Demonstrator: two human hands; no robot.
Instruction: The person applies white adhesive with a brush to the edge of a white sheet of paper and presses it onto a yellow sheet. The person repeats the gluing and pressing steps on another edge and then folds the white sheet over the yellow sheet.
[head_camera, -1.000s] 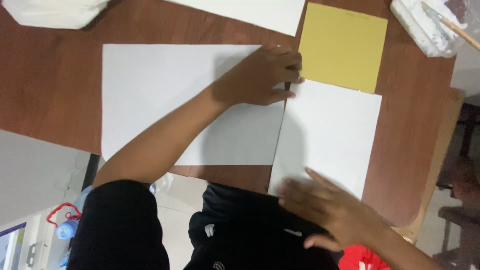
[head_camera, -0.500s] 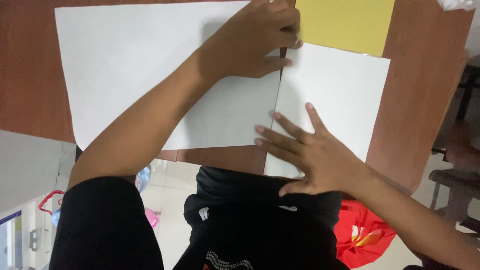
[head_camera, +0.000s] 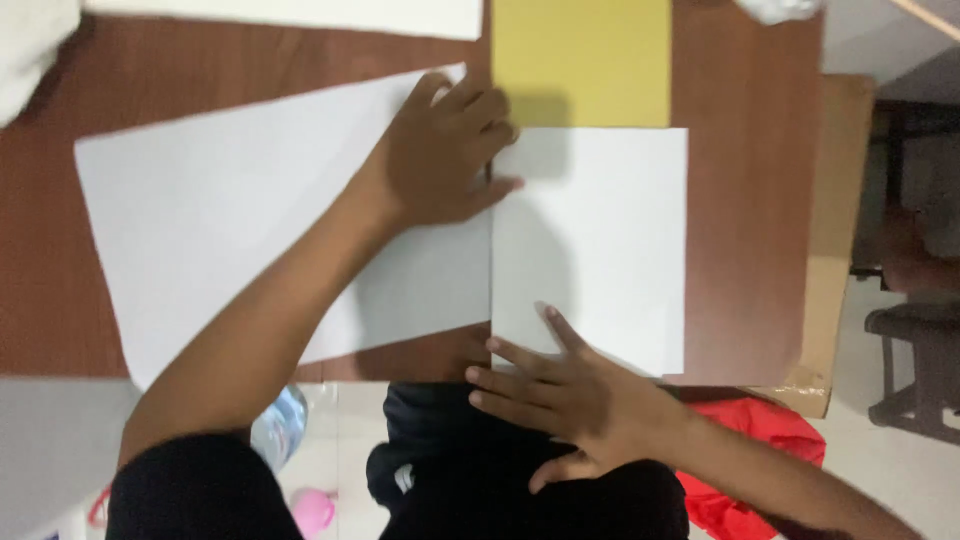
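Upper left corner: a white bundle (head_camera: 30, 50) lay on the brown worktop (head_camera: 750, 200), partly cut off by the frame. A white sheet (head_camera: 300, 12) ran along the far edge.

Left of centre: a large white sheet (head_camera: 230, 220) lay flat and slightly skewed, its right edge meeting a smaller white sheet (head_camera: 600, 240).

The left hand (head_camera: 445, 150) rested palm down on the far right corner of the large sheet, right at the seam between the two sheets. Its fingers were bent, with the thumb reaching onto the smaller sheet. I could not tell whether anything was held under the fingers.

Centre: a yellow sheet (head_camera: 580, 60) lay just beyond the smaller white sheet, their edges touching.

The right hand (head_camera: 570, 400) was spread flat, gripping nothing. Its fingertips lay on the near left corner of the smaller sheet, and the palm hung off the worktop's near edge.

Judgement: the step in hand looked like squaring the smaller sheet against the large one, with each hand pinning one end of the seam. Any further adjustment would call for light, even fingertip pressure so that neither sheet slid or buckled, since the large sheet sat askew.

Right: a strip of cardboard (head_camera: 840, 200) stuck out past the worktop edge. Below it was a piece of red cloth (head_camera: 750, 450).
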